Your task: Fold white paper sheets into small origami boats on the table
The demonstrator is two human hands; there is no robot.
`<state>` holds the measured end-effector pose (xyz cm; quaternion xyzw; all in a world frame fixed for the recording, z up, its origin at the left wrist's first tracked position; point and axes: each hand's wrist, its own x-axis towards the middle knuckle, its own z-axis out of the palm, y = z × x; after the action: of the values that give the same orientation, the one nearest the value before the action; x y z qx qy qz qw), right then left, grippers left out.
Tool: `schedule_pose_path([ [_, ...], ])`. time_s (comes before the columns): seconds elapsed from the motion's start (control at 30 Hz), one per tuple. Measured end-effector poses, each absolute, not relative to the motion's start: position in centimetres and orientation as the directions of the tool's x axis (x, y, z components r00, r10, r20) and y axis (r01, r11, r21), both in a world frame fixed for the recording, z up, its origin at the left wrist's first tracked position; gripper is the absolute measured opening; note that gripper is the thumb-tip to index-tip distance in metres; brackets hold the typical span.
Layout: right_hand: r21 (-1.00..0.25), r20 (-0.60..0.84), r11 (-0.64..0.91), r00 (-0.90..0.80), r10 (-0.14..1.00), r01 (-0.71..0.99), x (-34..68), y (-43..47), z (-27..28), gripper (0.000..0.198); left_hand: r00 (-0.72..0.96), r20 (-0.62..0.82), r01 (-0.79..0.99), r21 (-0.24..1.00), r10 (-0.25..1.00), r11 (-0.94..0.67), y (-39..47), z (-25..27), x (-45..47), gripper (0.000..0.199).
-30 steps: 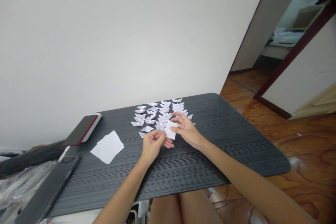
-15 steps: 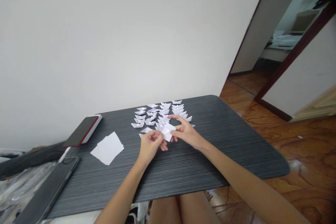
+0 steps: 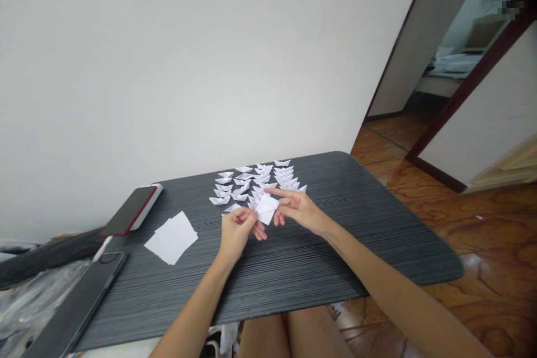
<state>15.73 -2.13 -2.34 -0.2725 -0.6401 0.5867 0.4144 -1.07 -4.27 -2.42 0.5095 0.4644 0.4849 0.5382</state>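
Note:
Over the dark table, a small folded square of white paper [image 3: 267, 210] is tilted with one corner up. My left hand [image 3: 241, 229] pinches its left corner between thumb and fingers. At the right corner of the square is my right hand [image 3: 300, 210], with its index finger stretched out above the paper and the other fingers apart, loosely bent. Whether those fingers touch the corner I cannot tell. Just beyond my hands, several small folded paper boats [image 3: 262, 178] stand in rows, the nearest partly hidden by my fingers.
Loose white paper sheets [image 3: 172, 238] lie overlapping on the left of the dark table [image 3: 335, 246]. Farther left are a red-edged phone [image 3: 130, 212] on a white object and another dark phone-like device [image 3: 79, 302]. A white wall [image 3: 210, 67] rises behind the table.
My right thumb has come off the face of the folded paper, and the right fingers have spread. More of the square shows now. My left hand keeps its pinch.

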Motion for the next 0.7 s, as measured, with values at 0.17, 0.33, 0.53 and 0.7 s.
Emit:
schedule_pose_path([
  [0.17,-0.768,0.487,0.613,-0.452,0.747,0.185,15.6,-2.6,-2.3,0.038,0.154,-0.063,-0.086,0.993,0.986,0.077,-4.0,-2.6,-1.6,0.021],
  [0.33,-0.672,0.617,0.701,-0.343,0.708,0.239,14.7,-2.8,-3.4,0.021,0.174,0.027,0.071,0.997,0.984,-0.04,-4.3,-2.6,-1.4,0.024],
  [0.53,-0.89,0.371,0.412,-0.216,0.903,0.194,14.3,-2.3,-4.2,0.015,0.136,0.306,0.249,0.91,0.942,-0.331,-4.7,-2.8,-1.3,0.024],
  [0.7,-0.983,0.184,0.172,-0.338,0.923,-0.065,14.1,-2.7,-3.7,0.028,0.124,0.215,0.049,0.974,0.969,-0.223,-4.6,-3.0,-1.2,0.018],
])
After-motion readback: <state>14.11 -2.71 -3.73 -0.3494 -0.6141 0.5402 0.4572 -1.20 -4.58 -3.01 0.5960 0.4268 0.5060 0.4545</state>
